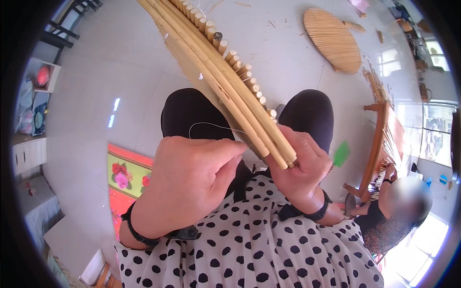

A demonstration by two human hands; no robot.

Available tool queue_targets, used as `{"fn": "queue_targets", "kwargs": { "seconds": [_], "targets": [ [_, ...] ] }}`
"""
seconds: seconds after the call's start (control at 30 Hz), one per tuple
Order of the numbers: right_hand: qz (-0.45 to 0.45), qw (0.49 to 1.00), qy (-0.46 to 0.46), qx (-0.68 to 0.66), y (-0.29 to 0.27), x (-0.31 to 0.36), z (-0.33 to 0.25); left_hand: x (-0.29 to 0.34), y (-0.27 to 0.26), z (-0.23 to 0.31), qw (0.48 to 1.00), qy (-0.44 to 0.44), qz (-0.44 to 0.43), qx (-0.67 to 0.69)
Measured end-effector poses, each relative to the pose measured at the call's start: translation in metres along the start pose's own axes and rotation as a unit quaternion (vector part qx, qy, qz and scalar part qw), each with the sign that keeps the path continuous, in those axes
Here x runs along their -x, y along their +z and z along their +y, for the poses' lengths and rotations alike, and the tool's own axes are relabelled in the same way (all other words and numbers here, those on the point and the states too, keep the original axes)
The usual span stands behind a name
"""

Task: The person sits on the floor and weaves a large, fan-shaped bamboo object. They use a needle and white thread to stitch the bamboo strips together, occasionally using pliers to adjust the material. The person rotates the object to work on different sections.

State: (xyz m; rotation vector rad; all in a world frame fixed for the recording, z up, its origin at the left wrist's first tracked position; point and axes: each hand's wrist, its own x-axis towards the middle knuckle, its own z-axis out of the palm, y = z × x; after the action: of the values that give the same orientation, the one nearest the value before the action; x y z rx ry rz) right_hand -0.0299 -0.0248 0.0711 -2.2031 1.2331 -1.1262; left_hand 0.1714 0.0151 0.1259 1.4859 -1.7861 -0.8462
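Observation:
A panel of pale yellow plant stalks [225, 89], laid side by side, slants from the top of the view down to my lap. Round cut stalk ends line its right side. My right hand [303, 161] wraps round the lower end of the panel, its fingers partly hidden behind the stalks. Beside the panel's left edge, my left hand [192, 170] is closed in a pinch, fingertips close to the stalks. A thin white thread [206, 123] loops above this hand, between the panel and its knuckles. Whether a needle is in the pinch I cannot make out.
A round stalk mat [333, 41] lies on the pale tiled floor, with stalk scraps around it. At the right, another person [384, 225] is beside a wooden frame [377, 149] with stalks. A flowered mat [127, 177] lies left of my knees; shelves [45, 74] stand far left.

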Motion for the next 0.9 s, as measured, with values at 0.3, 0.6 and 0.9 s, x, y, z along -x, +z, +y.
{"fn": "queue_targets", "kwargs": {
  "seconds": [0.3,0.6,0.9],
  "targets": [
    [-0.019,1.000,-0.010,0.018,-0.008,-0.012,0.008,0.008,0.030,-0.011,0.996,0.009,0.082,0.041],
    [0.017,0.998,0.021,0.065,-0.008,-0.021,0.017,-0.001,0.045,-0.017,0.992,0.020,0.111,0.047],
    [0.033,0.997,0.017,0.062,-0.009,-0.022,0.023,-0.010,0.046,-0.018,0.993,0.022,0.106,0.040]
  ]
}}
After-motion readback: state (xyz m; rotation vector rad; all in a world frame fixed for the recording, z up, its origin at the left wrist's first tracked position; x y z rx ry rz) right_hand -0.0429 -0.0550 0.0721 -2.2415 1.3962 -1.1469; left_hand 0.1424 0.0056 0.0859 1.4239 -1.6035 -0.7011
